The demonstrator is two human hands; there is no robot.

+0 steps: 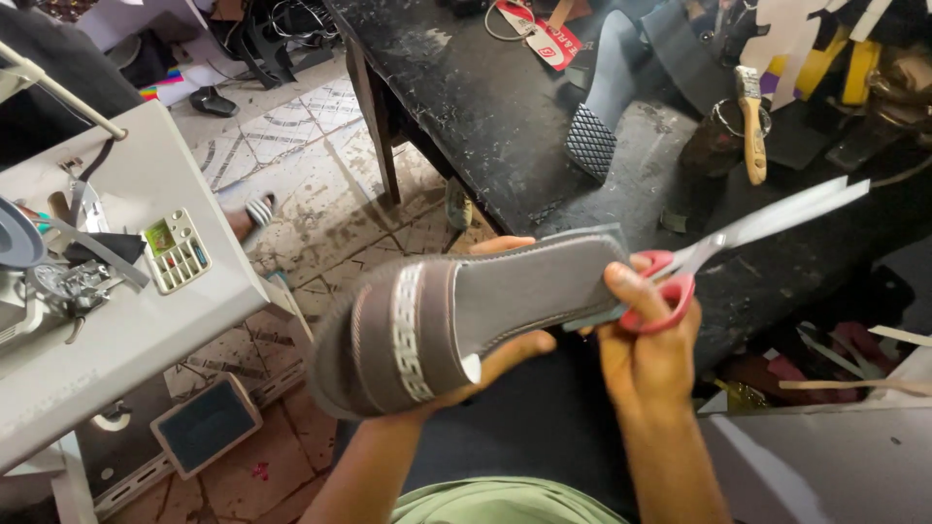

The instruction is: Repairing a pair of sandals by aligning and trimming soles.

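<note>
So my left hand grips the floppy grey sandal midsole — right hand clenches red-handled scissors — looks light, bendy.

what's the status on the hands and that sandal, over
Left hand grips grey sandal from beneath. Right hand holds red-handled scissors at sandal's heel edge. Nothing in the way.

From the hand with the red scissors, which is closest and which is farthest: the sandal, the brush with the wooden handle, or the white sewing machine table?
Measured from the right hand in the head view:
1. Sandal: right beside it on the left, held in the left hand.
2. Brush: up and to the right, standing in a pot on the dark workbench.
3. Sewing machine table: far off at the left edge.
</note>
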